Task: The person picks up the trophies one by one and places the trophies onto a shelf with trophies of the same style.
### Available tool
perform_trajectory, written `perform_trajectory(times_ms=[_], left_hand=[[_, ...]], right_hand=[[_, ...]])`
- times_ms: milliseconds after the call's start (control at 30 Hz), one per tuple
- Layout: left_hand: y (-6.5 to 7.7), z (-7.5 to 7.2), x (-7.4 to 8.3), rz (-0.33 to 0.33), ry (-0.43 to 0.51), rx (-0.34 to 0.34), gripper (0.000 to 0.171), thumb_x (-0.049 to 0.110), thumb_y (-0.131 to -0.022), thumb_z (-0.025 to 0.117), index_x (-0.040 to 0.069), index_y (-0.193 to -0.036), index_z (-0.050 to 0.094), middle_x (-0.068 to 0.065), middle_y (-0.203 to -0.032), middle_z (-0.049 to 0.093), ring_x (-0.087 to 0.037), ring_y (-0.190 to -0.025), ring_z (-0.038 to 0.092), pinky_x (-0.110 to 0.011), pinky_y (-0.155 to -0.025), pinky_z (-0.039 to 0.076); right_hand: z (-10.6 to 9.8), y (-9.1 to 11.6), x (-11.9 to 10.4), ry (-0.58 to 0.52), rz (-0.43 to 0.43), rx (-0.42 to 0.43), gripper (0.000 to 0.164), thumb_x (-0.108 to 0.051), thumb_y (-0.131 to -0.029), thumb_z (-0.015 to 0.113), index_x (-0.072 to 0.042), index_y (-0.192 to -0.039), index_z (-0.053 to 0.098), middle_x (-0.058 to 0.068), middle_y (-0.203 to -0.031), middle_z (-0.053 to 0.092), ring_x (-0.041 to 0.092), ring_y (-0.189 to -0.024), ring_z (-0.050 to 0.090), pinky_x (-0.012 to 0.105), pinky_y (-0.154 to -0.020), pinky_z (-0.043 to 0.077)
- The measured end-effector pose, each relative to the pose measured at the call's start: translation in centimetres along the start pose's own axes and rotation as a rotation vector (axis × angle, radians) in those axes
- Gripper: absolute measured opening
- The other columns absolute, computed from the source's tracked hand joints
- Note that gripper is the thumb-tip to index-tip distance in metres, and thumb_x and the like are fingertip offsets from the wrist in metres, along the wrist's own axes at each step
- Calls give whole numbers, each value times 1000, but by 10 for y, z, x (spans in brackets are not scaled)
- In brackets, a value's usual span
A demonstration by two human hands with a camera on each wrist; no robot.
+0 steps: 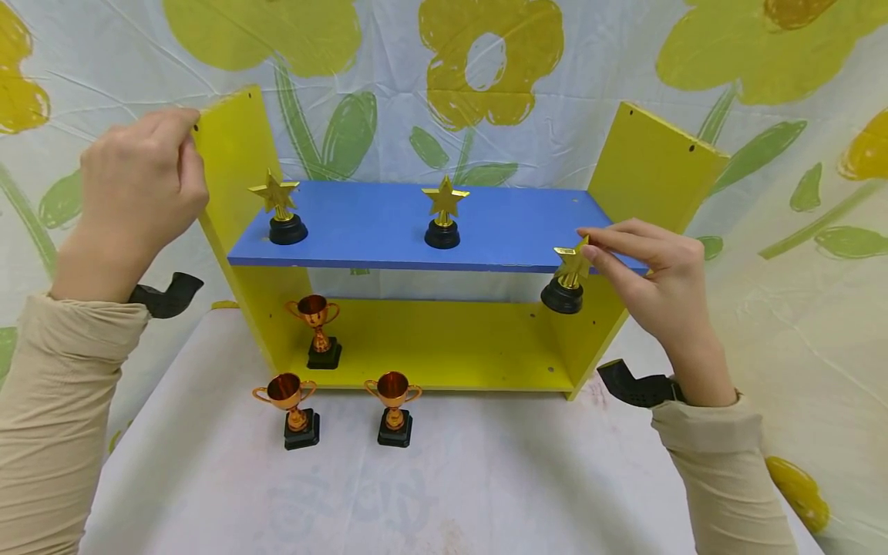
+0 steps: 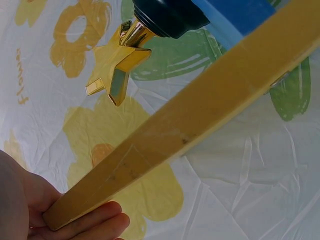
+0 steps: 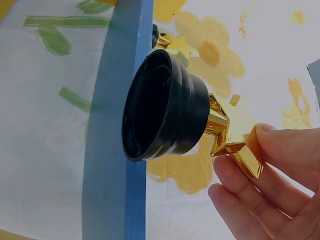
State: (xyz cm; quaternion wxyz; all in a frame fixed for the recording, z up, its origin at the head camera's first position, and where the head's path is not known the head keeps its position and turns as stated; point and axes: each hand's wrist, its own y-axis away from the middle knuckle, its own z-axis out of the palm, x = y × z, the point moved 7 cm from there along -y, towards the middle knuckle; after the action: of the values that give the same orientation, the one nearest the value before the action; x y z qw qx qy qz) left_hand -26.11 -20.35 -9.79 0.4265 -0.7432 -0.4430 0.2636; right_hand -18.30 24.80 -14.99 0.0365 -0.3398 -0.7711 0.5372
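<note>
My right hand [image 1: 655, 281] pinches a gold star trophy [image 1: 572, 270] by its star, thumb on one side and fingers on the other. Its round black base [image 3: 172, 107] hangs tilted in front of the blue shelf's [image 1: 375, 220] right front edge, hollow underside showing in the right wrist view. My left hand [image 1: 146, 185] grips the top of the shelf unit's yellow left side panel [image 2: 165, 125], thumb and fingers on either side of the board. Two more star trophies stand upright on the blue shelf, one at the left [image 1: 286, 216] and one near the middle [image 1: 444, 212].
One bronze cup trophy [image 1: 321, 335] stands on the yellow lower shelf [image 1: 444, 347] at its left end. Two others, one left [image 1: 298, 412] and one right [image 1: 394, 412], stand on the white-covered table [image 1: 486, 478] in front. The yellow right panel [image 1: 652, 166] rises beside the right hand.
</note>
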Motion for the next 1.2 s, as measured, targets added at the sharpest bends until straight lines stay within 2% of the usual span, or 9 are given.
perform_trajectory(times_ms=[267, 667, 1067, 1200], left_hand=[[0, 1, -2, -13, 2, -4, 38, 8, -95, 38, -7, -116, 65, -26, -107, 69, -59, -71, 54, -66, -58, 39], [1, 0, -2, -8, 1, -5, 38, 9, -95, 37, -7, -116, 65, -26, -107, 69, -58, -70, 53, -66, -58, 39], [1, -1, 1, 11, 0, -1, 39, 9, -96, 37, -8, -116, 65, -26, -107, 68, -57, -69, 53, -63, -57, 39], [0, -1, 1, 7, 2, -1, 38, 9, -96, 37, -8, -116, 65, -27, -108, 68, -57, -70, 54, -64, -57, 39]], right_hand=[[-3, -7, 2, -27, 2, 19, 27, 22, -74, 71, 8, -96, 76, -2, -89, 73, 5, -74, 63, 17, -68, 47], [-13, -17, 9, 32, 16, 42, 22, 19, -77, 71, 7, -96, 76, -13, -89, 71, -1, -71, 63, 15, -72, 49], [-20, -30, 27, 61, 41, 89, 18, 14, -80, 72, 6, -95, 77, -18, -88, 69, -1, -75, 63, 16, -65, 44], [-21, -32, 35, 80, 74, 92, 17, 13, -81, 72, 5, -96, 77, -14, -89, 71, -2, -75, 63, 13, -68, 45]])
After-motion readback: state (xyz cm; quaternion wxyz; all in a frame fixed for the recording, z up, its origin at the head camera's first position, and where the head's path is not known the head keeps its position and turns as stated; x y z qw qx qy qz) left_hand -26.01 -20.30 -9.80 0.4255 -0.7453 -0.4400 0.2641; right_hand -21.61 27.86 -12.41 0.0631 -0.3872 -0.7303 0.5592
